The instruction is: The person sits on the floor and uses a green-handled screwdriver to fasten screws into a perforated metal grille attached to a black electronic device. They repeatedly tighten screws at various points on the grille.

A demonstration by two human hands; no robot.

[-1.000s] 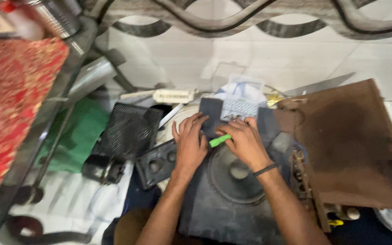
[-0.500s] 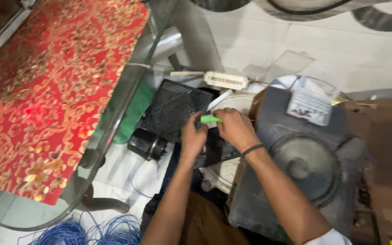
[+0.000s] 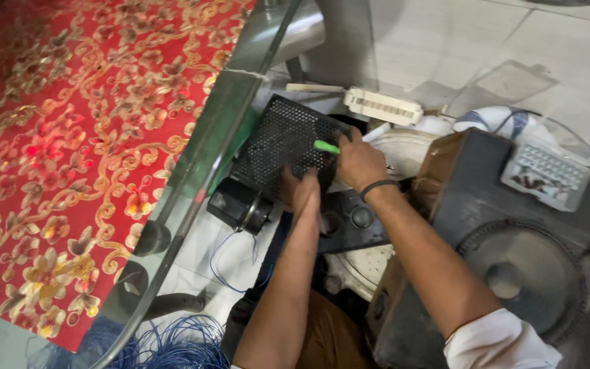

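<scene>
The right hand (image 3: 358,162) pinched a slim green-handled tool (image 3: 326,147), pointing left over the black perforated metal cover (image 3: 283,140); the left hand (image 3: 304,193), fingers pressed together, lay just below.

A person's right hand (image 3: 358,162) grips a green-handled tool (image 3: 326,146) against a black perforated metal grille (image 3: 283,142), while the left hand (image 3: 304,191) rests on the grille's lower edge. A large dark speaker cabinet (image 3: 513,273) stands just right of the forearms, a red floral cloth (image 3: 69,150) lies under a glass tabletop (image 3: 192,178), and blue wire (image 3: 172,345) coils below.
</scene>
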